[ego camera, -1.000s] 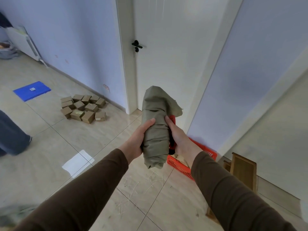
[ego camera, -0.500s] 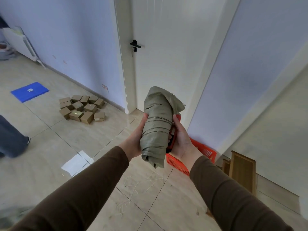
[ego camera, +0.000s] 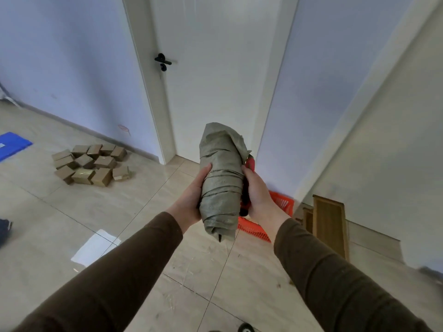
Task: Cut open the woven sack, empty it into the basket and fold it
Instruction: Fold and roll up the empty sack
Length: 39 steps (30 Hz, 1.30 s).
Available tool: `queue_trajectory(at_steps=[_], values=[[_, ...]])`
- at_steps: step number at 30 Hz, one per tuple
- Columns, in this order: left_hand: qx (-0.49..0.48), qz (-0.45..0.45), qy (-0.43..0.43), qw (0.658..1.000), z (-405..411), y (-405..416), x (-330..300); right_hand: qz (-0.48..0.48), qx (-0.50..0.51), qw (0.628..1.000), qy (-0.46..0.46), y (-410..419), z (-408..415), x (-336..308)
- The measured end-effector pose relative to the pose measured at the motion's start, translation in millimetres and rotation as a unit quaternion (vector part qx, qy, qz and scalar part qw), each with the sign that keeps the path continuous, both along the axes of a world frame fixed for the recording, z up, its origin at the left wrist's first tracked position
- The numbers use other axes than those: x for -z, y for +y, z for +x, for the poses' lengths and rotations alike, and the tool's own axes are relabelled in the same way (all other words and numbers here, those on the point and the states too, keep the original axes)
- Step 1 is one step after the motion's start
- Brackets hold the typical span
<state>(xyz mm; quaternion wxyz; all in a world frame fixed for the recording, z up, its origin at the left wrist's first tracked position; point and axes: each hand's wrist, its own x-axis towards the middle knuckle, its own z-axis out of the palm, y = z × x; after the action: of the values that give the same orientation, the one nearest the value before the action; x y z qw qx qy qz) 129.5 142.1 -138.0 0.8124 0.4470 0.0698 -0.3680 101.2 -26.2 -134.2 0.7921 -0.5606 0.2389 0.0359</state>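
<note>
A person's two arms reach forward from the bottom of the view, and between the hands a rolled sack [ego camera: 220, 185] stands upright in the air. The left hand [ego camera: 191, 200] is on its left side, the right hand [ego camera: 257, 195] on its right. Below and behind the sack, a basket [ego camera: 261, 227] sits on the floor [ego camera: 119, 212] against the wall, partly hidden by the right hand. A door [ego camera: 211, 80] is behind the sack. Left of the door, a heap of boxes [ego camera: 92, 164] lies on the floor near the wall. Boards [ego camera: 329, 226] lean against the wall right of the basket.
</note>
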Motion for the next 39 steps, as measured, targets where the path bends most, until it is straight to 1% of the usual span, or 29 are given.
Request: queue_trajectory(at_steps=[1,2,8,11,15,18,20,24,27,31,32,35,37,39], values=[[0.013,0.002,0.001,1.000,-2.0,-5.2,0.6,0.059,0.007,0.998,0.021,-2.7,-8.2,1.2],[0.025,0.004,0.005,1.000,-4.5,-10.7,1.7,0.096,0.012,0.995,0.033,-6.1,-16.1,3.1],[0.097,-0.004,0.029,0.995,-31.3,-49.3,13.6,0.182,0.062,0.980,0.047,-39.6,-68.0,13.5],[0.123,-0.018,0.044,0.991,-49.0,-74.1,20.6,0.173,0.098,0.979,0.051,-57.3,-92.5,18.9],[0.124,0.014,0.049,0.991,-75.4,-120.2,29.3,0.139,0.216,0.965,0.055,-83.5,-129.3,24.6],[0.098,0.043,0.056,0.993,-96.2,-159.3,34.4,0.171,0.266,0.946,0.070,-110.2,-169.5,32.9],[0.096,0.059,0.077,0.991,-110.4,-183.7,39.2,0.200,0.282,0.935,0.086,-127.5,-201.8,40.3],[0.116,0.104,0.078,0.985,-150.4,-234.9,50.4,0.235,0.266,0.932,0.071,-158.6,-266.4,54.8],[0.125,0.126,0.078,0.981,-191.0,-277.7,59.4,0.207,0.282,0.934,0.075,-184.9,-314.3,63.6],[0.161,0.127,0.105,0.973,-249.4,-339.0,74.5,0.174,0.315,0.931,0.058,-231.4,-386.1,74.6],[0.169,0.129,0.112,0.971,-264.0,-355.1,77.5,0.158,0.323,0.930,0.073,-242.9,-404.4,77.4],[0.173,0.146,0.108,0.968,-303.7,-403.1,87.8,0.069,0.338,0.922,0.174,-278.1,-454.3,88.2],[0.178,0.158,0.107,0.965,-327.2,-432.5,97.0,0.056,0.350,0.913,0.201,-301.8,-484.6,95.0],[0.196,0.160,0.107,0.962,-348.2,-457.8,107.0,0.061,0.361,0.909,0.201,-322.4,-511.8,99.9]])
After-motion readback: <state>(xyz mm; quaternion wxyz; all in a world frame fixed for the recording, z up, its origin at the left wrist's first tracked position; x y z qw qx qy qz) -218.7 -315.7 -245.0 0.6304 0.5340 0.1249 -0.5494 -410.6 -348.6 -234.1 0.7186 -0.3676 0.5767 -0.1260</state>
